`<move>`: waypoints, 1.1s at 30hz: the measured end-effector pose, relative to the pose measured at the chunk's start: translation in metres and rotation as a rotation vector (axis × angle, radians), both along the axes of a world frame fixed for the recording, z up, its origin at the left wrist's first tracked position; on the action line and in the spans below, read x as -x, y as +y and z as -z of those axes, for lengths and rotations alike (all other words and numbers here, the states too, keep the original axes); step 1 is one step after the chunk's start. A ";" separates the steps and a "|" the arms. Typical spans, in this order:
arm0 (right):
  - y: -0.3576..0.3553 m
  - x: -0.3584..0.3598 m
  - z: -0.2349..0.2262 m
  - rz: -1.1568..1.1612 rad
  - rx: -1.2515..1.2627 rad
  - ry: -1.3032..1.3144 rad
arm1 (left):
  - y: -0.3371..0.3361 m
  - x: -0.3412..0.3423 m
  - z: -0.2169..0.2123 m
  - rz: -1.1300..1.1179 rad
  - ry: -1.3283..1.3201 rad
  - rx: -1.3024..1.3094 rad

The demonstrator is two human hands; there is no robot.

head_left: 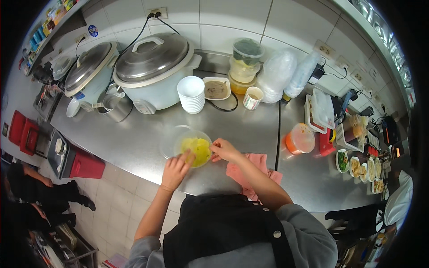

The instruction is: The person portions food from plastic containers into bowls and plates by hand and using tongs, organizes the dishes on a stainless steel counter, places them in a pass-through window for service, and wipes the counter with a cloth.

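Observation:
A clear round plastic container point(195, 139) with yellow food point(197, 148) in it stands on the steel counter point(134, 143) in front of me. My left hand point(175, 170) grips its near left rim. My right hand point(225, 150) pinches the right rim, fingers closed on the edge. A clear lid point(172, 140) lies against the container's left side. A pink cloth point(245, 172) lies under my right forearm.
Two large rice cookers point(152, 67) point(89, 71) stand at the back left, with stacked white cups point(191, 94), a tray of brown sauce point(216, 89), a paper cup point(253, 98) and stacked tubs point(244, 67). An orange-lidded tub point(299, 138) and food dishes point(362, 167) sit right. A person crouches lower left.

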State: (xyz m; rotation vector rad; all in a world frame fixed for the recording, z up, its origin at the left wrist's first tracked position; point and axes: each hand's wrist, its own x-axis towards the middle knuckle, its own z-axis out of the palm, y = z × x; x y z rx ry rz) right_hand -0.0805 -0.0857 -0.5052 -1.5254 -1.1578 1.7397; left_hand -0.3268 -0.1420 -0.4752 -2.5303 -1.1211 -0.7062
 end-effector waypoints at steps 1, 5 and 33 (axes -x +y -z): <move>-0.002 0.000 0.002 0.008 0.017 0.035 | -0.004 -0.001 0.006 0.085 0.079 0.046; -0.008 -0.003 0.008 0.041 0.021 0.094 | -0.018 -0.004 0.019 0.238 -0.062 0.226; -0.013 0.040 0.003 0.022 -0.541 -0.678 | 0.026 0.007 0.068 -0.367 -1.318 1.161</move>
